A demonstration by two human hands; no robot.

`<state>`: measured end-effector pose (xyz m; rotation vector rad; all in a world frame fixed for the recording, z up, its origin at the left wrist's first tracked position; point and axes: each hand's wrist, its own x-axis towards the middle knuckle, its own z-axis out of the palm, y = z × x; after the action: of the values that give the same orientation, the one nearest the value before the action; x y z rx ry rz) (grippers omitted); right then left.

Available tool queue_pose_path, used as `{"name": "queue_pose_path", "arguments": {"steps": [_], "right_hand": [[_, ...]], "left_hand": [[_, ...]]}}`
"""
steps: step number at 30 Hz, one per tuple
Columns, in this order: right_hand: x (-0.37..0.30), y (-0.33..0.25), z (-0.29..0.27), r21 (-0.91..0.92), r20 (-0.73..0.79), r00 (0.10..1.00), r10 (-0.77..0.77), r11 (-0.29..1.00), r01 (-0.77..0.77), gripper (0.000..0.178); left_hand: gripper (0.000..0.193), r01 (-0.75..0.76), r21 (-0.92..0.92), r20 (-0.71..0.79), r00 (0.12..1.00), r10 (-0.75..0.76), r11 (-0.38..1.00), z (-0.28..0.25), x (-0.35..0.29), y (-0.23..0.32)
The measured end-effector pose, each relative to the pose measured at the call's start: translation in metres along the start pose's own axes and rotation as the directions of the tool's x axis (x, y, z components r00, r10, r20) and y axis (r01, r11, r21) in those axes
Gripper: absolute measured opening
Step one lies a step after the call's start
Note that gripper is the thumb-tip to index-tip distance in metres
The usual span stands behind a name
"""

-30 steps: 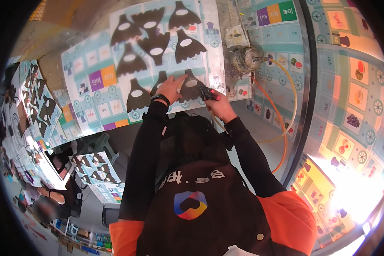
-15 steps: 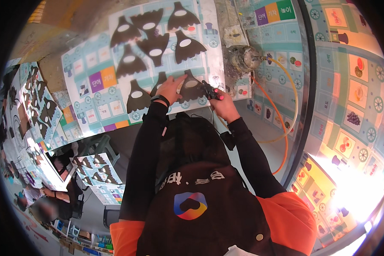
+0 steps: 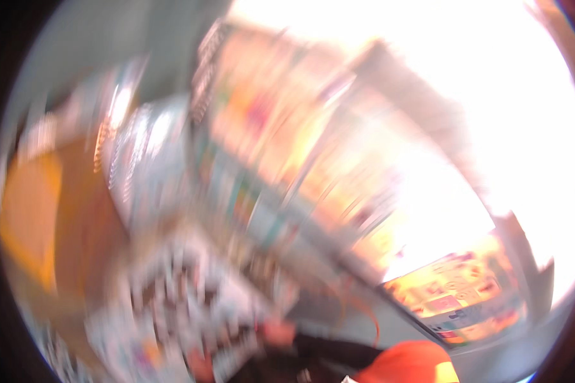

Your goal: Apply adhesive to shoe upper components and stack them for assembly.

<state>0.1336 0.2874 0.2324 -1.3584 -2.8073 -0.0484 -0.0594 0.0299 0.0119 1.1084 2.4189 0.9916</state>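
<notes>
Motion blur smears the whole head view. My left hand (image 3: 201,369) is low in the picture, by the near edge of a pale printed sheet (image 3: 108,325) on the worktable. Farther right, my right hand (image 3: 278,333) reaches to the same sheet's right side from a black sleeve. Dark flat pieces (image 3: 207,292) lie in a group on the sheet beyond both hands; their outlines are streaked. The fingers of both hands are too smeared to read, and whatever the right hand may hold is not distinguishable.
An orange hose (image 3: 375,322) curves down to the right of my right arm. Printed panels (image 3: 450,297) with coloured pictures line the right side, under strong glare. A yellow-orange shape (image 3: 32,217) stands at the far left.
The view has swung up and right, so the table and hands now sit low and blurred. Before, my right hand held a black tool with pink parts; my left hand lay on the dark pieces.
</notes>
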Motion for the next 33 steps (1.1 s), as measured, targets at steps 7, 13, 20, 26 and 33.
{"name": "queue_pose_path", "arguments": {"steps": [7,13,20,26,33], "right_hand": [[0.141,-0.001,-0.140,0.083,-0.570,0.725,0.387,0.905,-0.417,0.035],[0.152,0.023,-0.157,0.367,-0.475,0.838,0.270,0.926,-0.090,0.037],[0.125,0.023,-0.071,0.734,-0.131,0.991,-0.039,0.668,0.123,0.040],[-0.038,-0.070,0.091,0.726,0.618,0.734,-0.283,0.565,-0.393,0.040],[-0.041,-0.086,0.104,0.684,0.719,0.690,-0.085,0.263,-0.680,0.044]], "left_hand": [[0.057,-0.796,-0.004,-0.364,0.565,0.740,0.606,-0.048,0.392,0.179],[0.062,-0.903,0.060,-0.406,0.368,0.836,0.426,-0.079,0.388,0.189],[0.068,-0.889,-0.003,-0.321,0.435,0.841,0.458,-0.057,0.254,0.079],[0.069,-0.115,-0.243,0.288,0.940,0.185,0.963,-0.060,0.049,-0.027],[0.077,-0.079,-0.075,0.419,0.902,0.103,0.994,-0.051,0.075,-0.003]]}}
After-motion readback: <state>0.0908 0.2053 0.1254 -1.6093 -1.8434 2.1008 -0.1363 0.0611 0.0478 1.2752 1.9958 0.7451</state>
